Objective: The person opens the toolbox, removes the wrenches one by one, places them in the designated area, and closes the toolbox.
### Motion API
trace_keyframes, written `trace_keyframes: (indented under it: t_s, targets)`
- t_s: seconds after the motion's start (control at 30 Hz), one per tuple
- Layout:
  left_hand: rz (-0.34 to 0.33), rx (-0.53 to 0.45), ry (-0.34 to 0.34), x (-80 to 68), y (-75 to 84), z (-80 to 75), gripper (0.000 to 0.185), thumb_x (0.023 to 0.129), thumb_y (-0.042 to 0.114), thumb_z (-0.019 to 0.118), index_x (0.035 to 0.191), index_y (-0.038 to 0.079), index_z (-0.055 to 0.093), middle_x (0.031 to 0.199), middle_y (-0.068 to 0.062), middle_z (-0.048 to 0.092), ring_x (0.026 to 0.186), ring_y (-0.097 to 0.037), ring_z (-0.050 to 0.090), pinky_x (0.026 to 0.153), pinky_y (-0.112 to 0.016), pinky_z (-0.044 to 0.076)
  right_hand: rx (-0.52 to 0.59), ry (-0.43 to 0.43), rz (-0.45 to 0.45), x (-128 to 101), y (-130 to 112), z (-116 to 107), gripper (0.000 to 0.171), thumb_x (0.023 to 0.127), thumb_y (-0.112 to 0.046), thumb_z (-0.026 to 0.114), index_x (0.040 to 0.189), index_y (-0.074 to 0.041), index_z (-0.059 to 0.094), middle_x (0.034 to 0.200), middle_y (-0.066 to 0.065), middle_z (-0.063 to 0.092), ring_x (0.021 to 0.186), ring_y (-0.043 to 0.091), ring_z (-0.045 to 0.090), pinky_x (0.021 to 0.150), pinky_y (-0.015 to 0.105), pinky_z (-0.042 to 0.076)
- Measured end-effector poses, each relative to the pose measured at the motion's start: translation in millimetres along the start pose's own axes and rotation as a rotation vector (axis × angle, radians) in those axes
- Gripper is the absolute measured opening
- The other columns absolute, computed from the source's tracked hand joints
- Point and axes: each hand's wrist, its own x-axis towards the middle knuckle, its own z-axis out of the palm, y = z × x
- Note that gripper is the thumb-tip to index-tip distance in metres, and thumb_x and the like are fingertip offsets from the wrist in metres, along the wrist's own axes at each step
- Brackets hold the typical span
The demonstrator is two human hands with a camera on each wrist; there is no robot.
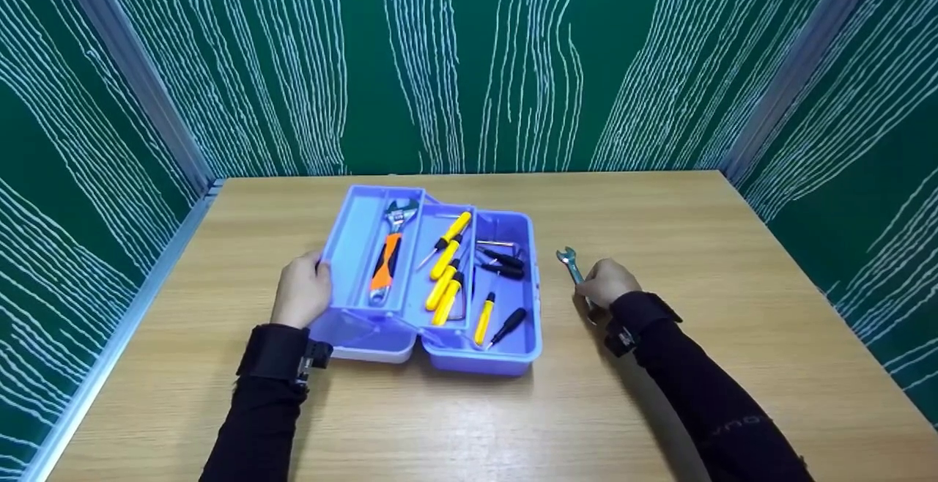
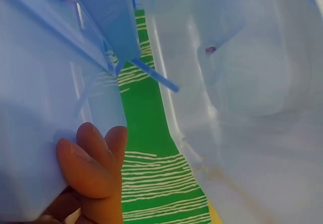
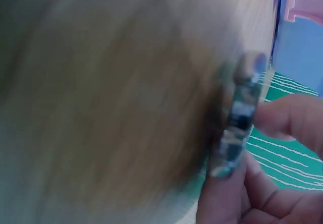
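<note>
Head view: sleeve (image 1: 740,423) lettering too blurred to read.

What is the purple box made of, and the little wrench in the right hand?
The purple box looks like plastic: smooth, one even colour, and light shines through its walls in the left wrist view. The little wrench looks like bare metal, silvery and shiny with glints, pinched by the right hand. The left hand holds the box's tray.
</note>
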Motion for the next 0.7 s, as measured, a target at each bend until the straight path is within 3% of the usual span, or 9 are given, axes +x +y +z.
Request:
trace_keyframes:
  t_s: [0.23, 0.33, 0.4, 0.5, 0.6, 0.7]
  targets:
    - [0.012, 0.002, -0.004, 0.6, -1.2, -0.1, 0.036, 0.099, 0.004, 0.039, 0.123, -0.015, 0.058, 0.110, -0.033, 0.065, 0.096, -0.041, 0.064, 0.089, -0.052, 0.049, -0.017, -0.002, -0.025, -0.8, -2.6, -1.4, 0.019, 0.084, -0.015, 0.063, 0.071, -0.003, 0.070, 0.060, -0.001, 0.064, 0.052, 0.010, 0.051, 0.048, 0.021, 0.040]
    - [0.017, 0.002, -0.002, 0.8, -2.0, -0.2, 0.035, 0.099, 0.003, 0.039, 0.122, -0.015, 0.058, 0.109, -0.033, 0.065, 0.096, -0.041, 0.064, 0.089, -0.053, 0.049, -0.014, 0.042, -0.061, -4.0, -7.0, -1.4, 0.024, 0.088, -0.021, 0.062, 0.087, 0.002, 0.069, 0.078, 0.008, 0.069, 0.067, 0.018, 0.059, 0.060, 0.027, 0.048]
    - [0.020, 0.006, 0.002, 1.0, -2.4, -0.1, 0.035, 0.099, 0.003, 0.039, 0.120, -0.015, 0.059, 0.107, -0.033, 0.066, 0.094, -0.041, 0.064, 0.088, -0.053, 0.049, 0.013, 0.084, -0.103, -6.7, -11.8, -0.8, 0.035, 0.092, -0.026, 0.058, 0.104, 0.006, 0.065, 0.097, 0.019, 0.069, 0.086, 0.029, 0.064, 0.075, 0.036, 0.053]
    - [0.022, 0.012, 0.006, 1.5, -3.0, 0.4, 0.033, 0.099, 0.003, 0.039, 0.117, -0.015, 0.060, 0.103, -0.032, 0.066, 0.089, -0.040, 0.064, 0.083, -0.052, 0.050, 0.110, 0.135, -0.176, -11.5, -21.8, 1.3, 0.048, 0.099, -0.032, 0.051, 0.124, 0.008, 0.056, 0.123, 0.028, 0.061, 0.114, 0.040, 0.057, 0.098, 0.048, 0.046]
    - [0.021, 0.015, 0.008, 1.8, -2.9, 1.0, 0.033, 0.098, 0.003, 0.040, 0.116, -0.015, 0.061, 0.099, -0.031, 0.066, 0.086, -0.039, 0.063, 0.081, -0.051, 0.050, 0.252, 0.138, -0.235, -16.3, -33.7, 7.2, 0.050, 0.101, -0.031, 0.048, 0.132, 0.009, 0.052, 0.128, 0.029, 0.058, 0.119, 0.042, 0.056, 0.102, 0.048, 0.047]
    - [0.014, 0.008, 0.006, 1.8, -2.4, 1.6, 0.032, 0.099, 0.003, 0.040, 0.116, -0.015, 0.061, 0.099, -0.031, 0.066, 0.084, -0.038, 0.063, 0.080, -0.051, 0.050, 0.364, 0.126, -0.273, -21.9, -45.2, 16.0, 0.050, 0.101, -0.027, 0.051, 0.135, 0.010, 0.049, 0.126, 0.028, 0.059, 0.112, 0.040, 0.061, 0.095, 0.041, 0.053]
